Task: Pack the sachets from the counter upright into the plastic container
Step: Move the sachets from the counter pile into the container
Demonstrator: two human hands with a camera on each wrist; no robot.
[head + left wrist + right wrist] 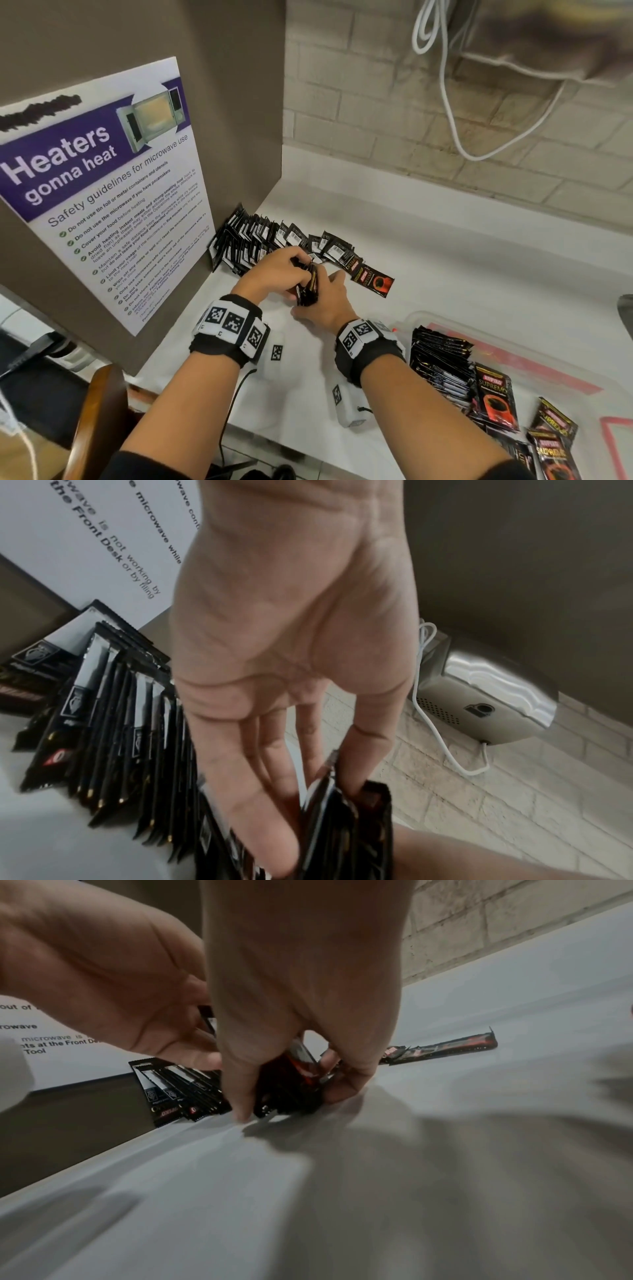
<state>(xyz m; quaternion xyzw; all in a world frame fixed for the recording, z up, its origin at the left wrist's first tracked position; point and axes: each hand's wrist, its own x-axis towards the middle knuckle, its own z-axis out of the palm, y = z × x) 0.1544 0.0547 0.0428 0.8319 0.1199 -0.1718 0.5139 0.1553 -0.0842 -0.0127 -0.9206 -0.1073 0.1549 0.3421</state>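
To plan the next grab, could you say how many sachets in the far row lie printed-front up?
2: one black-and-red foil sachet at the row's right end, another left of it; more may be hidden.

Between our fingers (294, 255) we see black sachets (306, 284), just beyond them a row of black sachets with white barcode panels (274, 240), a black sachet with a red cup (375, 282), a white counter (445, 260), and a purple-and-white poster (102, 192).
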